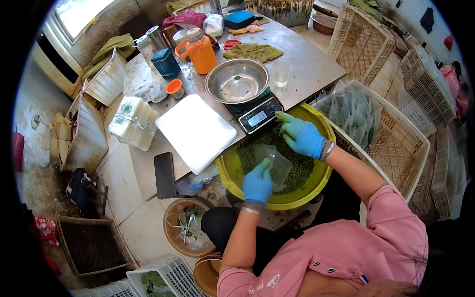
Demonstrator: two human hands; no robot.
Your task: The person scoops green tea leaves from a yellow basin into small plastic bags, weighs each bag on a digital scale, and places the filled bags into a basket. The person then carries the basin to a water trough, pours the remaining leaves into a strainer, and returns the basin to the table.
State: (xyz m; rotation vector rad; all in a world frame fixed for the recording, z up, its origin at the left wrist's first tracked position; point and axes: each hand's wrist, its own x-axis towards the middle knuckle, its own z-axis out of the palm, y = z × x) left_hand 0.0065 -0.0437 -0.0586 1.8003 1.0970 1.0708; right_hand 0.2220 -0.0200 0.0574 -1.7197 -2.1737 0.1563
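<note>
My left hand (257,183), in a blue glove, holds a clear plastic bag (279,167) above a yellow-green plastic tub (227,169). Small green buds or peppercorn-like grains (302,169) cover much of the tub's bottom. My right hand (303,135), gloved too and stained at the fingertips, has its index finger at the right edge of the digital scale's panel (261,116). Whether that finger touches a button I cannot tell. A steel bowl (237,82) rests on the scale with one small green bit inside. Left of the scale lies a stack of white plastic sheets or bags (196,131).
A black phone (164,175) lies at the metal table's front corner. Behind are an orange jug (200,54), a plastic cup (281,74) and a green cloth (254,52). Filled bags stand in a crate (402,159) at right; a waste basin (172,232) sits on the floor.
</note>
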